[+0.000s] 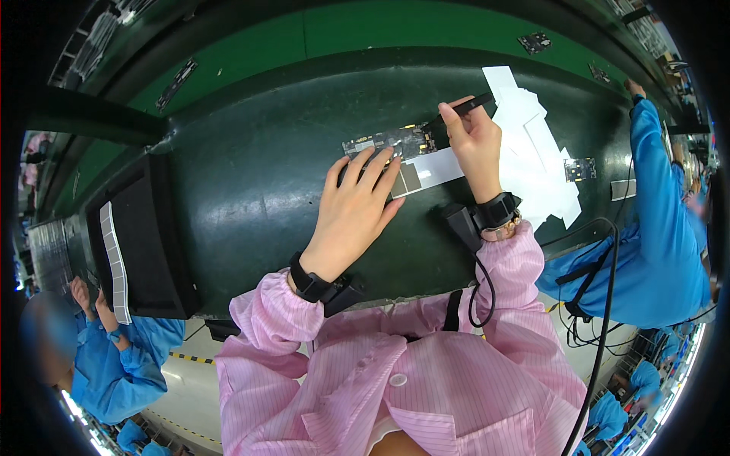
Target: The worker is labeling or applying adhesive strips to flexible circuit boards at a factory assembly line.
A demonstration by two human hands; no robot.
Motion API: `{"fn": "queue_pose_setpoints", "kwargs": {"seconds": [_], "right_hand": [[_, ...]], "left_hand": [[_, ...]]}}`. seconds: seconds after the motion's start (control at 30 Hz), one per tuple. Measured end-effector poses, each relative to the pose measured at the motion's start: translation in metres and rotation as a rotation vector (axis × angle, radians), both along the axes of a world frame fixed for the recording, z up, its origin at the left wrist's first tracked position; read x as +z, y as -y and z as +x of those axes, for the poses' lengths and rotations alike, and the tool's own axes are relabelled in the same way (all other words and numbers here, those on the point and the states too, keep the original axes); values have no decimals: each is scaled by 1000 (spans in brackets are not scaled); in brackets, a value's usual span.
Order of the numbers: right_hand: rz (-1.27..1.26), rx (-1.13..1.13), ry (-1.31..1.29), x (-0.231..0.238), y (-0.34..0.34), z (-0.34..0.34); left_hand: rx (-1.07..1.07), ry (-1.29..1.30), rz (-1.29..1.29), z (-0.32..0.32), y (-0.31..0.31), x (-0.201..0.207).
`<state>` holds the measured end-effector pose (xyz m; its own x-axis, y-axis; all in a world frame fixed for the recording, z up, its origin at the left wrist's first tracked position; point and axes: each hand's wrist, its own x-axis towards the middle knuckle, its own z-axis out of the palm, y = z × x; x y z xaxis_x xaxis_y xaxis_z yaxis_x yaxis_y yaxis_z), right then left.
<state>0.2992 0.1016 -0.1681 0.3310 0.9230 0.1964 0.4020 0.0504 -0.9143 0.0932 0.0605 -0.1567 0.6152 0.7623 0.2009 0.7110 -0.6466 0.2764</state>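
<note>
A dark circuit board (411, 141) lies on the green bench, its left part under my left fingertips. My left hand (351, 204) is open, fingers spread and stretched, pressing on the board's near edge. At the right end of the board, my right hand (476, 143) is closed around black tweezers (477, 104), whose tip reaches down to the board's far right corner. Just below the board lies a white strip with grey squares (408, 179), running from beside my left fingers to under my right hand.
White paper sheets (528, 152) lie heaped to the right, with another circuit board (580, 169) beside them. A black tray (156, 235) at left carries a strip of grey squares (114, 254). More boards (534, 42) lie on the far green surface. People in blue sit on both sides; a black cable (608, 304) hangs at right.
</note>
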Motion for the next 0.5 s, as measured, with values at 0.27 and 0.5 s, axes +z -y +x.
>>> {"fn": "queue_pose_setpoints", "kwargs": {"seconds": [0.27,0.5], "right_hand": [[1,-3,37,2,-1,0],[-11,4,59,0,-2,-2]], "left_hand": [[-3,3,5,0,0,0],[-4,11,0,0,0,1]]}}
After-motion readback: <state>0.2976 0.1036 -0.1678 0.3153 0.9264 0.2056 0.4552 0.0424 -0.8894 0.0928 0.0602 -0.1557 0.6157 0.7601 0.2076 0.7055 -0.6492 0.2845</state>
